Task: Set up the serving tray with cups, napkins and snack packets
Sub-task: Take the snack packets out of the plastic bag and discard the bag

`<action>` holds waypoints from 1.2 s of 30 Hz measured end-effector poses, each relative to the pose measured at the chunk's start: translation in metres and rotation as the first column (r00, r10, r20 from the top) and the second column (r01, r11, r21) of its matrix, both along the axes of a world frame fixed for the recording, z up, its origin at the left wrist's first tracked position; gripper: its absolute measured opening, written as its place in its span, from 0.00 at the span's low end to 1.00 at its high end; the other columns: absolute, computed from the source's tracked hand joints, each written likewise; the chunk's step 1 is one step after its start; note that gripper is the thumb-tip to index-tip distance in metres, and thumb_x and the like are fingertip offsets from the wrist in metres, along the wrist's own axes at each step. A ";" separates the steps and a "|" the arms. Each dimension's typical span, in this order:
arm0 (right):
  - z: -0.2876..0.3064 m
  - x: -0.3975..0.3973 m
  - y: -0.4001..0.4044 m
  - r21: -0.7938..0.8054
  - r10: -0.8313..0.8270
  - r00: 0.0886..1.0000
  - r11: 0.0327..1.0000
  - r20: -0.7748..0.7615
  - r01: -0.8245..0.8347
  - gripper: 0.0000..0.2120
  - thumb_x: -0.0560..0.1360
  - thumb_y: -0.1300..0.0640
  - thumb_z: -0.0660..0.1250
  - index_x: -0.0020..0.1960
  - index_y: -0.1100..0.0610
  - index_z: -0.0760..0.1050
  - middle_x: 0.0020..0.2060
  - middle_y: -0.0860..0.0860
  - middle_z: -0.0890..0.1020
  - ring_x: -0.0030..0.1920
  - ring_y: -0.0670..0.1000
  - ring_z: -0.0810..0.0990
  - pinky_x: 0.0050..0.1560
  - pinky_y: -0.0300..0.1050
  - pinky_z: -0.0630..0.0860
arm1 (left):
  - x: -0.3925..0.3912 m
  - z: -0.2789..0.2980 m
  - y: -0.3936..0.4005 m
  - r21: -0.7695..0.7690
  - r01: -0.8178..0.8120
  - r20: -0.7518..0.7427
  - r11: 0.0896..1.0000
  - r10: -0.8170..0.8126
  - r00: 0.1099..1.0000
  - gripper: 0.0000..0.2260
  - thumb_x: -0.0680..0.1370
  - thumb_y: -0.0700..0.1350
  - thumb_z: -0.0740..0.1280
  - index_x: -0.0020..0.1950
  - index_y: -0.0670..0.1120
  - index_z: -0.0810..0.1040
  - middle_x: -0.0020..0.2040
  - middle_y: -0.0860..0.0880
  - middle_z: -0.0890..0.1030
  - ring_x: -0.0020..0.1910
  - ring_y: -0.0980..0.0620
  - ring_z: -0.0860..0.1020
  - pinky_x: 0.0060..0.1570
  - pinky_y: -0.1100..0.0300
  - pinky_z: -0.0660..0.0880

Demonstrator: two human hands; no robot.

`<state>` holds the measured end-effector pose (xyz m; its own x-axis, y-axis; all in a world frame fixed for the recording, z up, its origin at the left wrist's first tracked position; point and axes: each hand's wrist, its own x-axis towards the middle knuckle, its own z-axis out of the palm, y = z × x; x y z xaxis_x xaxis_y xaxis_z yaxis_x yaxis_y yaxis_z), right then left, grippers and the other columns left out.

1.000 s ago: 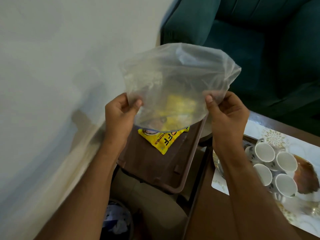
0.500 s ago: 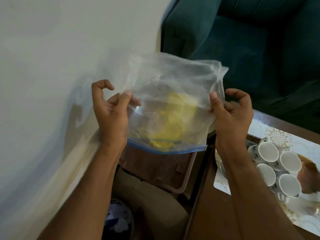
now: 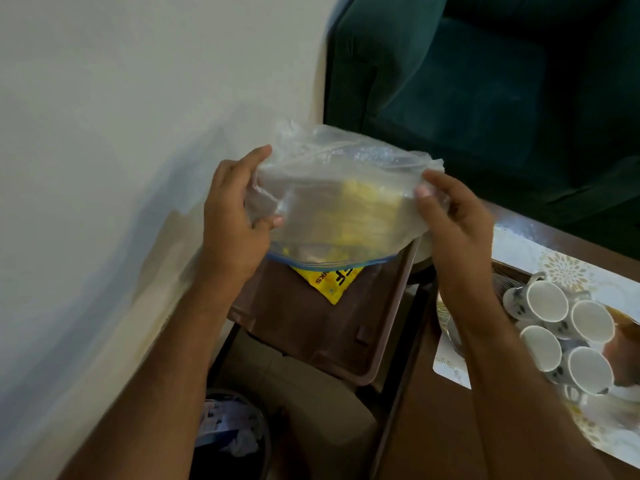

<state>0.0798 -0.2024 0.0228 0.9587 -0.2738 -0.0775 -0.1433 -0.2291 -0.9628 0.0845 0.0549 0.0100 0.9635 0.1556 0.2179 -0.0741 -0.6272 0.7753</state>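
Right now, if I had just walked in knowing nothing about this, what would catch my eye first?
First, the clear plastic bag held up mid-picture, the left hand and right hand gripping its sides. Beneath it a yellow snack packet lies on a brown tray. To the right, four white cups cluster on a patterned mat.

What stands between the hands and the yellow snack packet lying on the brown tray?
The clear zip bag, held by the left hand and right hand, hangs over the yellow snack packet on the brown tray, covering most of it.
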 end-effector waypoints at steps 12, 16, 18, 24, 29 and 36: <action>-0.019 -0.008 0.028 -0.929 0.094 0.993 0.357 -0.068 -0.097 0.24 0.64 0.47 0.76 0.54 0.61 0.82 0.63 0.58 0.74 0.65 0.63 0.69 0.56 0.57 0.69 | -0.017 -0.006 -0.030 0.216 -0.189 0.376 0.958 0.097 0.921 0.05 0.71 0.33 0.70 0.39 0.38 0.75 0.52 0.35 0.78 0.57 0.41 0.76 0.60 0.70 0.69; -0.020 -0.009 0.029 -0.923 0.085 0.986 0.346 -0.146 -0.167 0.18 0.72 0.51 0.68 0.58 0.59 0.82 0.53 0.56 0.84 0.57 0.60 0.74 0.55 0.55 0.67 | -0.027 -0.011 -0.036 0.253 -0.083 0.467 0.964 -0.046 0.883 0.05 0.69 0.28 0.71 0.38 0.36 0.77 0.46 0.37 0.83 0.51 0.38 0.83 0.58 0.52 0.80; -0.017 -0.011 0.029 -0.905 0.082 0.991 0.403 -0.110 -0.133 0.18 0.74 0.51 0.68 0.62 0.56 0.81 0.49 0.57 0.86 0.53 0.62 0.78 0.54 0.55 0.68 | -0.033 -0.017 -0.035 0.289 -0.096 0.462 0.953 -0.051 0.885 0.04 0.69 0.31 0.73 0.37 0.35 0.78 0.45 0.38 0.84 0.49 0.38 0.84 0.54 0.49 0.82; -0.015 -0.009 0.038 -0.612 -0.022 1.000 0.790 -0.004 0.015 0.25 0.70 0.64 0.67 0.66 0.54 0.81 0.50 0.57 0.87 0.51 0.58 0.83 0.51 0.51 0.78 | -0.058 -0.041 -0.052 0.362 -0.092 0.365 0.927 -0.050 0.930 0.08 0.77 0.41 0.71 0.43 0.36 0.81 0.50 0.38 0.86 0.54 0.41 0.85 0.53 0.50 0.84; -0.019 0.000 0.047 -0.074 -0.101 0.994 0.993 -0.043 0.097 0.23 0.72 0.69 0.61 0.63 0.58 0.80 0.49 0.45 0.83 0.49 0.36 0.81 0.48 0.34 0.78 | -0.069 -0.048 -0.071 0.352 0.031 0.058 0.936 -0.055 0.997 0.10 0.73 0.41 0.78 0.50 0.38 0.81 0.50 0.41 0.84 0.52 0.41 0.84 0.51 0.47 0.85; -0.030 0.000 0.051 0.383 -0.093 0.981 0.911 -0.170 0.153 0.17 0.78 0.71 0.61 0.60 0.54 0.76 0.40 0.40 0.85 0.39 0.40 0.84 0.37 0.37 0.80 | -0.063 -0.028 -0.093 -0.179 -0.038 -0.231 0.983 -0.005 0.973 0.28 0.68 0.52 0.70 0.67 0.45 0.78 0.55 0.57 0.81 0.54 0.59 0.81 0.51 0.63 0.83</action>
<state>0.0793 -0.1515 -0.0072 0.8895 -0.3078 -0.3378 -0.2899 0.1912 -0.9378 0.0215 -0.0376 -0.0183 0.9812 0.1883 -0.0426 0.1288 -0.4744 0.8708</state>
